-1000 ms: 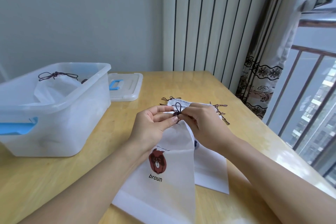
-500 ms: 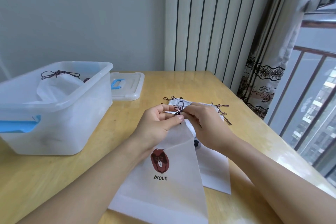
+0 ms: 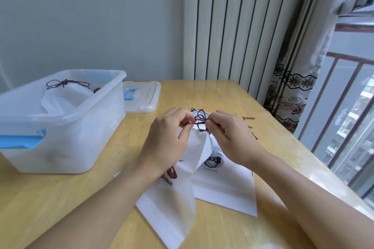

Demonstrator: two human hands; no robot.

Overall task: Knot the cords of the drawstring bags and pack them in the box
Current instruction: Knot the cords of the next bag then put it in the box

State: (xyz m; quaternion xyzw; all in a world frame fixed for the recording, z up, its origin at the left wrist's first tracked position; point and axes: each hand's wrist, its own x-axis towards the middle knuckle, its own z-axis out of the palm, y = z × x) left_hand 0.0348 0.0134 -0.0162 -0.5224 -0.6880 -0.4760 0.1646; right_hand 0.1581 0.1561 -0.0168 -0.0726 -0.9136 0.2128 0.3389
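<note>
- Since the earlier frame, both hands have lifted the bag's neck higher, and its cord loops now stand spread between them.
- Box (image 3: 81,119): on table's left, one knotted bag inside.
- White drawstring bag (image 3: 174,198): lies over another bag, neck raised.
- Left hand (image 3: 168,139), right hand (image 3: 228,137): fingers curled, pinching dark cord (image 3: 201,120).

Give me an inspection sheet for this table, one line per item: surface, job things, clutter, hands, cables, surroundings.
Surface: wooden table, glossy.
Job's things: white bag raised at its neck, dark cord looped between the hands; second bag flat beneath; clear box holds a knotted bag.
Clutter: box lid behind the box.
Grippers: left hand and right hand each pinch the cord.
Cables: nothing seen.
Surroundings: grey wall, striped curtain, window railing at right.
</note>
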